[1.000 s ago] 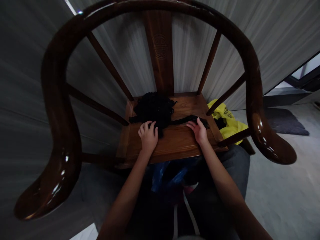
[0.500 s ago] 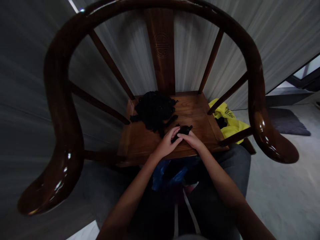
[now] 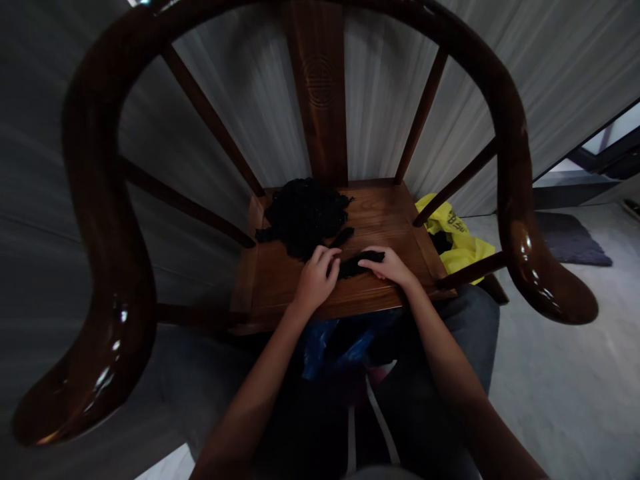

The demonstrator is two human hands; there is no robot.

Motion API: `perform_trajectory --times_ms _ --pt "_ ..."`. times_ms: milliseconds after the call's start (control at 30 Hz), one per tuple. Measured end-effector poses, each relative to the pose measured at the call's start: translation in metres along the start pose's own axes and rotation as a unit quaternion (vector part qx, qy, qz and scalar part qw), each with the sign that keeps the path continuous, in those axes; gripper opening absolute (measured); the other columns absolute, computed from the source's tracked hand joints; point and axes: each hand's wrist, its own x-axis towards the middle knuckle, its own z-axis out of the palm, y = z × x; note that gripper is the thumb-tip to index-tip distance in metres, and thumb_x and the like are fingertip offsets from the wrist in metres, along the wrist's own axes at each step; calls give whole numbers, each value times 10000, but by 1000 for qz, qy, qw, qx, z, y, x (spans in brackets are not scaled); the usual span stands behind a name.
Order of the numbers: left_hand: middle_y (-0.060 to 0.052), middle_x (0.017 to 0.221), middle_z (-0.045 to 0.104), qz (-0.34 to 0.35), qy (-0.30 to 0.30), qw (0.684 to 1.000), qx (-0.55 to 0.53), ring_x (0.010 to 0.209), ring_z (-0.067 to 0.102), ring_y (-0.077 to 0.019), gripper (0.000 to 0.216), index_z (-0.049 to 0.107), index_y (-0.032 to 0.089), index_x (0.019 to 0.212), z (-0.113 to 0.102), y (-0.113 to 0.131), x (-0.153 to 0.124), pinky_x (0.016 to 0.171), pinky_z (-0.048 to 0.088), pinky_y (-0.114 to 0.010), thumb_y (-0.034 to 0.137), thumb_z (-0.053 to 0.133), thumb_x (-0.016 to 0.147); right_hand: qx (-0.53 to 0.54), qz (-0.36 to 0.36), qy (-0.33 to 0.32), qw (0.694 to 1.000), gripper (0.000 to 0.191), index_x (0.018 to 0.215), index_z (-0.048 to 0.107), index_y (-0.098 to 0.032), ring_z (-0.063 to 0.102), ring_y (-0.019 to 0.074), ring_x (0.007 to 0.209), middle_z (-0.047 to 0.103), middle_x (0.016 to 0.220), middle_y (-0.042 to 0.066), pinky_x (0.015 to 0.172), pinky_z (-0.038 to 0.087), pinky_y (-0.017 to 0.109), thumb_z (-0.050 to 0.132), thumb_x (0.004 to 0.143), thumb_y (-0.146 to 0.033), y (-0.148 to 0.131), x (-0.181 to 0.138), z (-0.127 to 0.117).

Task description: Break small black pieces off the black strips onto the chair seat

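Over the front of a wooden chair seat, a small black cloth-like strip stretches between my two hands. My right hand pinches its right end, thumb on top. At the strip's left end, my left hand has its fingers curled around the black material, and part of it is hidden behind them. Behind my left hand lies a loose heap of the same black material, with a short piece sticking out toward the right. Darkness hides the strip's exact kind.
The chair's curved armrest rises around the seat on both sides, joined by slanted spindles. A yellow bag with black contents is beyond the right side. Blue plastic hangs below the seat's front edge. A dark mat lies on the floor.
My hands were close together over a bunched black piece. They have moved apart, the left one leftward, and the piece is now drawn out longer between them.
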Motion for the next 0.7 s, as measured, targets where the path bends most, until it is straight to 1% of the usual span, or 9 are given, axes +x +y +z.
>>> perform_trajectory --times_ms 67,133,167,233,333,433,500,633,700 --pt "-136 1280 537 21 -2 1000 -4 1137 578 -221 434 488 183 1322 8 8 -1 973 470 -360 312 550 912 34 4 -49 998 437 1091 636 -148 499 77 426 571 524 -57 407 375 174 710 776 -442 0 -3 0" --pt "-147 1370 503 42 -39 998 -35 1252 520 -246 540 424 185 1379 17 12 -1 1031 443 -384 347 592 892 85 -1 -107 991 428 1121 631 -136 580 96 539 639 631 -16 517 463 199 666 819 -437 0 -6 -1" --pt "-140 1355 534 44 -62 996 -48 1240 537 -247 528 431 192 1374 22 13 -2 1024 451 -386 355 587 897 107 -8 -130 986 424 1130 631 -134 600 106 579 653 658 -6 569 490 219 652 831 -434 0 -7 -1" --pt "-112 1245 635 30 -103 993 -58 1131 617 -241 426 503 210 1312 28 10 -2 962 485 -378 367 554 919 127 -22 -152 980 412 1140 633 -138 616 118 616 662 669 -6 647 519 253 648 840 -421 0 -8 -2" --pt "-79 1084 716 -17 -112 992 -47 967 684 -225 315 609 220 1182 29 4 -1 857 513 -338 395 514 938 109 -27 -126 986 383 1110 653 -146 626 115 613 676 681 -4 631 526 247 666 830 -406 0 -5 -2" --pt "-61 949 741 -53 -94 994 -14 836 699 -204 277 672 218 1043 23 0 -1 764 510 -299 408 498 942 84 -19 -107 991 342 957 691 -130 650 123 623 705 732 33 566 539 234 705 782 -423 2 1 3" --pt "-49 880 740 -62 -88 994 9 785 694 -197 266 685 223 974 21 0 -1 731 498 -290 399 488 945 58 -14 -74 995 324 866 702 -129 636 116 574 697 689 33 515 534 221 742 736 -424 4 3 7" --pt "-51 885 729 -60 -72 995 31 795 684 -199 243 676 224 1000 22 3 -4 727 495 -295 376 496 941 16 -1 34 999 322 667 664 -133 563 95 448 644 560 20 395 459 201 779 679 -433 7 4 10" --pt "-68 956 707 -45 -49 997 24 873 672 -201 245 662 210 1045 24 4 -4 788 503 -307 356 493 944 5 -5 50 999 344 630 635 -140 550 96 436 627 547 15 383 439 205 761 697 -454 6 3 9"
